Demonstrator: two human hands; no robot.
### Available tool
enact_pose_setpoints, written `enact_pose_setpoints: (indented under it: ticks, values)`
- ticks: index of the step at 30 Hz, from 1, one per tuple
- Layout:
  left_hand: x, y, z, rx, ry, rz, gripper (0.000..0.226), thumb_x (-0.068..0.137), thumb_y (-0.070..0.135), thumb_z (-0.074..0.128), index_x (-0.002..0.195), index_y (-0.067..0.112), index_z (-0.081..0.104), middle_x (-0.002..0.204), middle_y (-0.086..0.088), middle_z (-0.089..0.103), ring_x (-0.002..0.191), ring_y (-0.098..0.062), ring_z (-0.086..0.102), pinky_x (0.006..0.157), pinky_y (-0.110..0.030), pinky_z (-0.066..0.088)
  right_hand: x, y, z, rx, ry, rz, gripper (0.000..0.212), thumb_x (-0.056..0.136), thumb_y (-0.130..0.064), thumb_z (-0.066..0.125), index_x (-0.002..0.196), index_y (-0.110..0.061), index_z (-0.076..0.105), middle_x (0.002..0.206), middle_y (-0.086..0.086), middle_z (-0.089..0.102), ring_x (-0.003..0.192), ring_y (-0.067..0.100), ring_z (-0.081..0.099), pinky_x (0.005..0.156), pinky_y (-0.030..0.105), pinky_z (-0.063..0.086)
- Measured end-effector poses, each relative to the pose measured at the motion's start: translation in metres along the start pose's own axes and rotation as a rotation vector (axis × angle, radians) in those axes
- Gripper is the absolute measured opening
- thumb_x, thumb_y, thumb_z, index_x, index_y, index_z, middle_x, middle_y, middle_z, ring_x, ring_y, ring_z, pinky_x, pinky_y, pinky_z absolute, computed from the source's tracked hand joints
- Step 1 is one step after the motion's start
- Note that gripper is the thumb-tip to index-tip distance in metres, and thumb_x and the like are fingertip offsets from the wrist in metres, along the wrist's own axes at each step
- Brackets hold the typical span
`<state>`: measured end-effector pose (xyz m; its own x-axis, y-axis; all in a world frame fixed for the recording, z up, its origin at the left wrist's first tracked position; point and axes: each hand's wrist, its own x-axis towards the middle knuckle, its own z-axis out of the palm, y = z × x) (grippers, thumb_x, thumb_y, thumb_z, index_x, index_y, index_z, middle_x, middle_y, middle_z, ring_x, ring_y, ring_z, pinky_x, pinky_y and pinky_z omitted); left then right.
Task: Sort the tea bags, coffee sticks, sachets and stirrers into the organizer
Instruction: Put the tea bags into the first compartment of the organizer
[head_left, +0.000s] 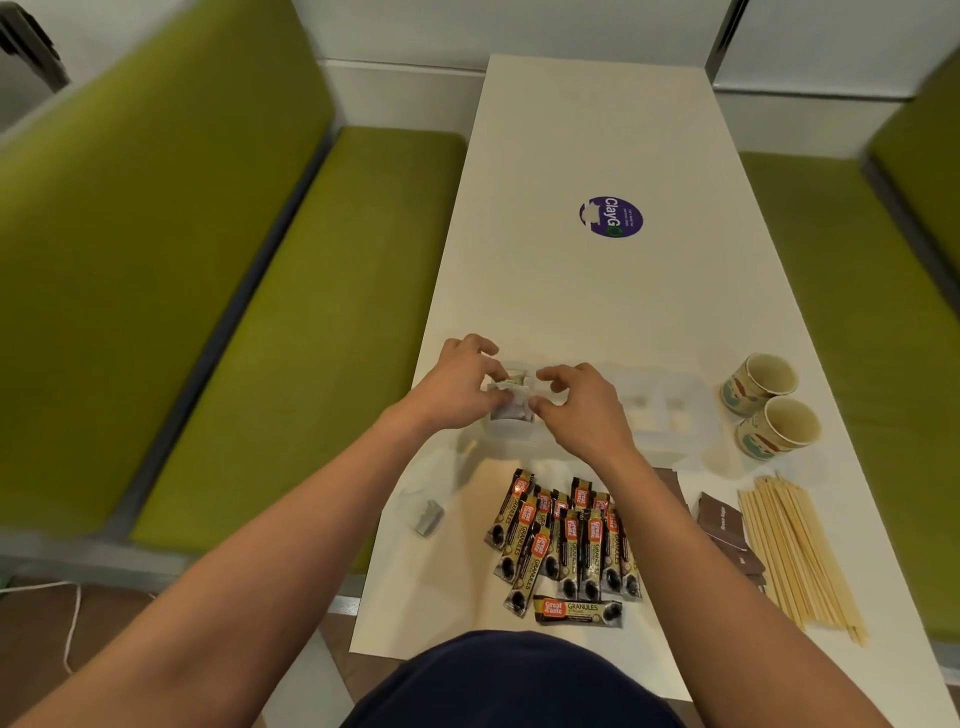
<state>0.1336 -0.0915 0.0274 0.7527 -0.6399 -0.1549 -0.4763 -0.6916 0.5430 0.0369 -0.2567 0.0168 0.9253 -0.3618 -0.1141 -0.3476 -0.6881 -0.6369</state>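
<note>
A clear plastic organizer (670, 415) stands across the white table. Tea bags (511, 397) fill its leftmost compartment. My left hand (462, 387) pinches those tea bags from the left, and my right hand (582, 405) pinches them from the right with thumb and fingers curled. A pile of black-and-orange coffee sticks (566, 545) lies in front of the organizer. One loose tea bag (428, 517) lies at the table's left edge. Brown sugar sachets (722, 525) and a bundle of wooden stirrers (800, 556) lie at the right.
Two paper cups (769, 405) stand right of the organizer. A purple round sticker (612, 217) is on the far half of the table (571, 291). Green bench seats (291, 322) flank the table on both sides.
</note>
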Motion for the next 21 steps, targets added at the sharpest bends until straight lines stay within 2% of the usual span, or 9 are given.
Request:
enact_pose_setpoints:
  ticks: [2,4,7,11,14,18,21]
  values:
    - [0.002,0.001,0.000,0.042,-0.045,-0.002,0.036,0.095,0.036,0.066,0.124,0.015,0.069,0.148,-0.006,0.042,0.137,-0.028,0.029,0.108,-0.035,0.029,0.001,0.000,0.000,-0.041,-0.039,-0.019,0.039,0.094,-0.033,0.067,0.133,-0.028,0.065,0.122,0.002,0.058,0.107,0.020,0.062,0.090,0.040,0.054]
    - [0.002,0.002,0.001,0.089,-0.074,0.007,0.038,0.094,0.037,0.067,0.124,0.013,0.069,0.147,-0.008,0.042,0.135,-0.029,0.032,0.109,-0.038,0.031,0.002,0.000,0.001,-0.070,-0.063,-0.032,0.035,0.095,-0.035,0.066,0.129,-0.030,0.067,0.122,0.002,0.058,0.101,0.022,0.064,0.087,0.044,0.056]
    - [0.001,0.003,0.003,0.096,-0.066,0.013,0.041,0.091,0.039,0.070,0.123,0.014,0.069,0.144,-0.008,0.045,0.131,-0.028,0.036,0.106,-0.035,0.033,0.005,-0.001,-0.001,-0.103,-0.044,-0.053,0.026,0.097,-0.035,0.064,0.122,-0.030,0.072,0.119,0.001,0.059,0.104,0.021,0.062,0.086,0.037,0.051]
    - [-0.005,-0.002,-0.002,-0.041,-0.007,-0.002,0.042,0.080,0.044,0.080,0.116,0.025,0.068,0.134,-0.002,0.049,0.126,-0.021,0.042,0.098,-0.027,0.033,0.011,-0.001,-0.008,-0.153,-0.048,-0.107,0.023,0.099,-0.033,0.063,0.120,-0.032,0.072,0.115,0.000,0.059,0.105,0.019,0.060,0.081,0.034,0.047]
    - [-0.008,-0.004,0.000,-0.060,0.012,-0.035,0.034,0.077,0.039,0.082,0.103,0.029,0.063,0.126,-0.001,0.051,0.119,-0.021,0.047,0.093,-0.029,0.038,0.015,-0.003,-0.009,-0.215,-0.084,-0.128,0.019,0.097,-0.034,0.064,0.113,-0.031,0.075,0.111,-0.001,0.060,0.102,0.021,0.061,0.081,0.039,0.053]
    - [-0.005,0.003,0.006,-0.047,0.043,-0.071,0.038,0.072,0.037,0.086,0.098,0.025,0.061,0.110,-0.001,0.053,0.101,-0.022,0.053,0.077,-0.031,0.042,0.016,-0.006,-0.009,-0.212,-0.109,-0.130,0.020,0.098,-0.033,0.063,0.111,-0.029,0.077,0.106,-0.001,0.061,0.100,0.022,0.061,0.081,0.041,0.055]
    - [-0.003,0.009,0.007,-0.054,0.054,-0.084,0.049,0.069,0.033,0.089,0.103,0.019,0.057,0.110,-0.002,0.054,0.097,-0.022,0.055,0.078,-0.038,0.049,0.013,-0.006,-0.010,-0.132,-0.060,-0.132,0.017,0.096,-0.031,0.065,0.111,-0.029,0.074,0.101,-0.006,0.061,0.095,0.017,0.061,0.080,0.037,0.052]
